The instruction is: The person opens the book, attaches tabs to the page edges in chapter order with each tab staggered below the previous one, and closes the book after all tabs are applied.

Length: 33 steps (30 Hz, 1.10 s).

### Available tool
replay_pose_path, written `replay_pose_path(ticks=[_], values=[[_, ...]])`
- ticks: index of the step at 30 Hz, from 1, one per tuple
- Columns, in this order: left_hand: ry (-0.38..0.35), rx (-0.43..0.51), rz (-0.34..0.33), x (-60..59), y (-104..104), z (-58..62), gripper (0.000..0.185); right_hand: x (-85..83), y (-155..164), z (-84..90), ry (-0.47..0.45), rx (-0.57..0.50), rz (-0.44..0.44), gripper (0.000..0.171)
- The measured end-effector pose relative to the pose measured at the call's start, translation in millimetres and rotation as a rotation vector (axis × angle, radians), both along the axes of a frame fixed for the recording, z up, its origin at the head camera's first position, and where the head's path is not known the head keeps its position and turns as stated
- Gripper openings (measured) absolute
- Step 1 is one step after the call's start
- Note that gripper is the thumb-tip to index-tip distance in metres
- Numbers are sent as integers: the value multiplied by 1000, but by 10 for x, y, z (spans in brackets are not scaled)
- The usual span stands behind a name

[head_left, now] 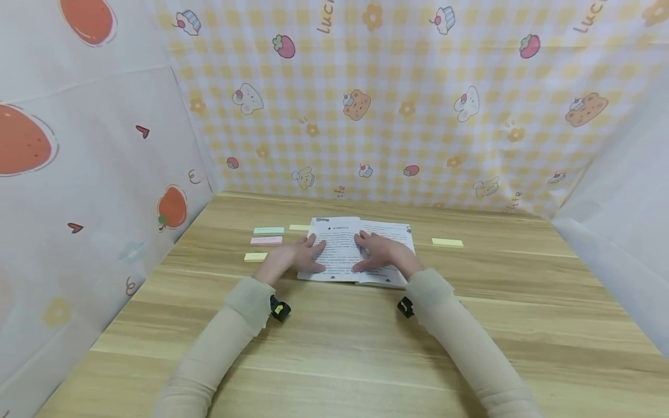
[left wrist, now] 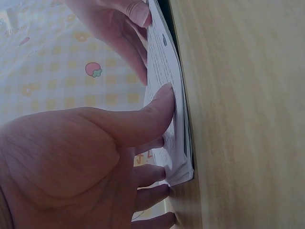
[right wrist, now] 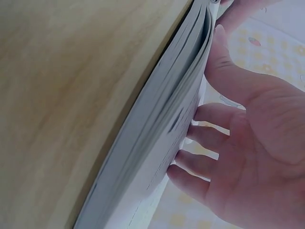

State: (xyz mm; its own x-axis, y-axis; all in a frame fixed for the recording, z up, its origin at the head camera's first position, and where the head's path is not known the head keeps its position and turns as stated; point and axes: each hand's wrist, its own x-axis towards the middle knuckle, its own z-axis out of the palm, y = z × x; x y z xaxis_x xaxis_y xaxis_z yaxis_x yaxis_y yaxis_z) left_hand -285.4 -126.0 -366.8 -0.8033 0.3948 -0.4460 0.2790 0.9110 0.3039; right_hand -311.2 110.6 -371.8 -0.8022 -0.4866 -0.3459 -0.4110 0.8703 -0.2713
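An open book (head_left: 342, 247) with printed pages lies on the wooden table, its lower edge toward me. My left hand (head_left: 299, 255) rests on the left page, fingers spread and thumb near the bottom edge. On the right page, close to the centre fold, lies my right hand (head_left: 385, 253) with its fingers extended. The left wrist view shows the left thumb (left wrist: 157, 112) pressing on the page (left wrist: 164, 62) while the other fingertips reach the book's side edge. In the right wrist view, the right fingertips touch the page and the book's thick page block (right wrist: 162, 95) shows.
Left of the book lie a green sticky-note strip (head_left: 269, 230), a pink strip (head_left: 266, 240) and a yellow strip (head_left: 255, 257). Another yellow strip (head_left: 299, 227) is beside the book's upper left edge. One more yellow strip (head_left: 447, 242) lies to the right. A checked curtain (head_left: 387, 139) hangs behind the table.
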Motion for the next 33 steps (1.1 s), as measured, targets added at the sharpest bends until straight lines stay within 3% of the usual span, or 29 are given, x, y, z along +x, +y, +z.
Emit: replay_pose_path(ticks=[9, 20, 33], values=[[4, -1, 5, 10, -9, 0, 78, 66, -37, -17, 24, 15, 1, 87], [15, -17, -16, 2, 9, -14, 78, 233, -47, 40, 62, 73, 62, 88], [7, -9, -9, -1, 25, -9, 78, 333, -73, 3, 106, 54, 26, 78]])
